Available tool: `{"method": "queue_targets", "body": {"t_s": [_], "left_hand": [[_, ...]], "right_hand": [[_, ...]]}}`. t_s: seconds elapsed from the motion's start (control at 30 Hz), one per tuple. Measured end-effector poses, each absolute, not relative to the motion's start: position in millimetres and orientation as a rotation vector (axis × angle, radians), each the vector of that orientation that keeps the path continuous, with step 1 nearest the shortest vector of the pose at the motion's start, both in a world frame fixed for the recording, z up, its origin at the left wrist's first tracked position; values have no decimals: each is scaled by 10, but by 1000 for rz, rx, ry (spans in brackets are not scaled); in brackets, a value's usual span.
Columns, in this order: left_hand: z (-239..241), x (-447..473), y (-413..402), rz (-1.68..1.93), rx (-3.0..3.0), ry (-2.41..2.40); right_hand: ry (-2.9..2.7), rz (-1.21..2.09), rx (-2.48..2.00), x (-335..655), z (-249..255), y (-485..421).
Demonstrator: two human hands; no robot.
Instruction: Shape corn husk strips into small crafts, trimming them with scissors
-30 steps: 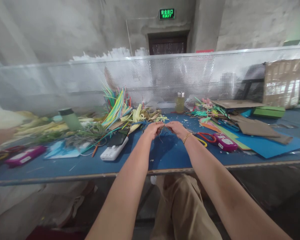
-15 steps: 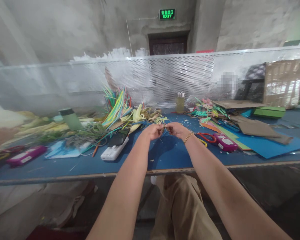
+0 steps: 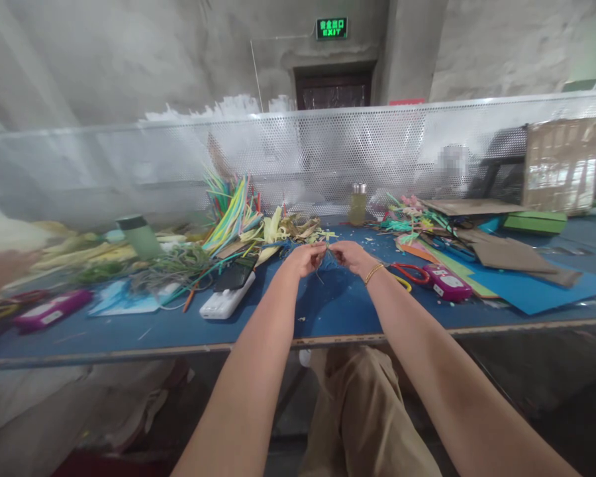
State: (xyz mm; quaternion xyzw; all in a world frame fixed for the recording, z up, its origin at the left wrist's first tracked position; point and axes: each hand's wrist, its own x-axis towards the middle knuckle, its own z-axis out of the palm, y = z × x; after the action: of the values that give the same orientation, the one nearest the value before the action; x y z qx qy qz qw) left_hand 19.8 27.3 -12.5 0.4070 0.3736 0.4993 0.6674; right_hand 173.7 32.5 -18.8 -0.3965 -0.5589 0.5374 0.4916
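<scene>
Over the blue table, my left hand and my right hand meet with fingertips pinched together, almost touching. Between them are thin strands, bluish and greenish, too small to make out fully. One loose end dangles below my left fingers. Just behind my hands lie pale dried husks. Red-handled scissors rest beside my right wrist, close to a purple-and-white box. Left of my left forearm, a dark phone lies on a white power bank.
Colourful straw-like stems stand behind a tangle of grey-green cord. A glass bottle stands by the perforated metal screen. Cardboard and blue paper lie at right. Another person's hand shows at the left edge.
My fingers have shifted slightly on the strands, and more of the bluish part now shows between my hands. The other person's hand at the left has moved a little.
</scene>
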Motion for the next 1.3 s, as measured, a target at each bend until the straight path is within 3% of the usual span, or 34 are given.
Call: {"method": "queue_targets", "body": {"t_s": [0.53, 0.93, 1.3], "left_hand": [[-270, 209, 404, 1259, 1064, 977], [-209, 233, 371, 1197, 974, 953], [-255, 213, 409, 1230, 1033, 955]], "right_hand": [[-1528, 1015, -1092, 1730, -193, 306], [-1483, 1181, -998, 1737, -239, 400], [-1525, 1097, -1012, 1735, -215, 342]]}}
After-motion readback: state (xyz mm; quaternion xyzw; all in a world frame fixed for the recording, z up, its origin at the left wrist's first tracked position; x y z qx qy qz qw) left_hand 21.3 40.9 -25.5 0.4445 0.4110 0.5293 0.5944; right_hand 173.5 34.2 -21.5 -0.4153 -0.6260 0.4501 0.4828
